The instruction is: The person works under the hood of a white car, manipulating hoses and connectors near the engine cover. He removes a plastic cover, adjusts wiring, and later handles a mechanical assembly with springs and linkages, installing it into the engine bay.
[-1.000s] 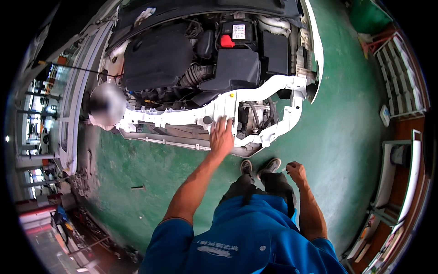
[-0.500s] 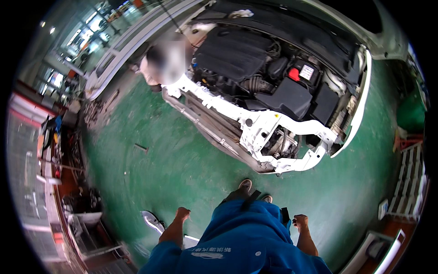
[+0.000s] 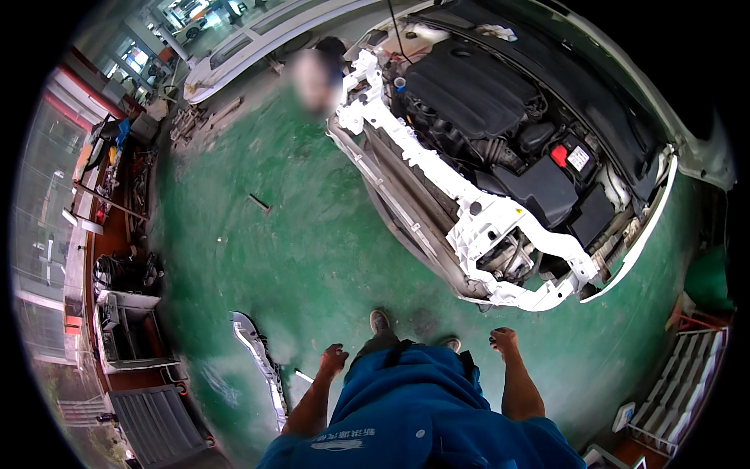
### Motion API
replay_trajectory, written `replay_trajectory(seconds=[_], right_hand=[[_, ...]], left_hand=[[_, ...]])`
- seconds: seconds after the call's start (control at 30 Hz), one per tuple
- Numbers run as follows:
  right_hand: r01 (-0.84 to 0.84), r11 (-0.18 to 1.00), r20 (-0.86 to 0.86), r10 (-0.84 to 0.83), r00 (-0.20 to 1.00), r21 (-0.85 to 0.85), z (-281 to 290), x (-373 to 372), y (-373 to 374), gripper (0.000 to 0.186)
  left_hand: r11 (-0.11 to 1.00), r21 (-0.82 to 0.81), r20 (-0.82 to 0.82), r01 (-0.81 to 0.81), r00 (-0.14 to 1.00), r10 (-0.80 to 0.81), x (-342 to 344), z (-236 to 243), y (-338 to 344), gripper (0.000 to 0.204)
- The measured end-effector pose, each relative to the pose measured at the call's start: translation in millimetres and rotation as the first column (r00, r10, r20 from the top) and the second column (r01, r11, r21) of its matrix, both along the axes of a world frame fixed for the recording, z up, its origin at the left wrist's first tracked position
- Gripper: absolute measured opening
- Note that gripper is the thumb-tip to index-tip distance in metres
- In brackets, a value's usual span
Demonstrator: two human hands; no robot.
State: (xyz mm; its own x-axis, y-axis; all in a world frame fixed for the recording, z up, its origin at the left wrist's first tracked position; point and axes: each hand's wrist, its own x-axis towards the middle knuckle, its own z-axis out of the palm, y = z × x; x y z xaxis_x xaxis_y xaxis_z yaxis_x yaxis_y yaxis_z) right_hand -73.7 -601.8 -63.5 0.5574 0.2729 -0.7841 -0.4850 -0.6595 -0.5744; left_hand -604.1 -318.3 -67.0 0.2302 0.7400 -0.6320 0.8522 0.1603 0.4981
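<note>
My left hand [image 3: 333,359] hangs beside my body, its fingers curled in and nothing visible in them. On the other side my right hand [image 3: 504,341] is held out in a loose fist, also with nothing showing in it. Ahead and to the right stands a white car [image 3: 539,297] with its engine bay uncovered and its front bumper off. The right hand is nearest to the car's front corner but apart from it. Left of my left hand, a long silver and black car part [image 3: 262,356] lies on the floor, with a thin white strip [image 3: 303,376] beside it.
Another person [image 3: 316,78] is low by the car's far front corner. A short dark bar [image 3: 259,204] lies on the green floor. Along the left runs a cluttered bench [image 3: 98,258] with a metal cabinet [image 3: 129,332]; a white rack [image 3: 680,383] stands at right.
My view has turned and moved, so the car sits further right and the long car part shows more fully. Both hands have swung forward, still curled. The other person appears lower beside the car.
</note>
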Motion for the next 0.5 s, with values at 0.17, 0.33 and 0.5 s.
replay_trajectory(seconds=[0.17, 0.33, 0.5], right_hand=[[-0.234, 0.972, 0.330, 0.222, 0.918, -0.002, 95.2, -22.8, 118.7, 0.019], [-0.357, 0.715, 0.702, -0.259, 0.663, 0.601, 343.6, -22.4, 268.8, 0.031], [-0.937, 0.212, 0.621, -0.784, 0.007, 0.278, 560.6, -97.7, 319.9, 0.034]], left_hand=[[0.947, 0.302, 0.086, -0.114, 0.992, 0.092, 31.2, 121.2, 105.5, 0.042], [0.529, 0.752, 0.632, -0.394, 0.658, -0.409, 81.8, 426.5, 230.0, 0.039], [-0.305, 0.912, -0.119, -0.273, 0.536, -0.836, 95.5, 611.0, 243.4, 0.039]])
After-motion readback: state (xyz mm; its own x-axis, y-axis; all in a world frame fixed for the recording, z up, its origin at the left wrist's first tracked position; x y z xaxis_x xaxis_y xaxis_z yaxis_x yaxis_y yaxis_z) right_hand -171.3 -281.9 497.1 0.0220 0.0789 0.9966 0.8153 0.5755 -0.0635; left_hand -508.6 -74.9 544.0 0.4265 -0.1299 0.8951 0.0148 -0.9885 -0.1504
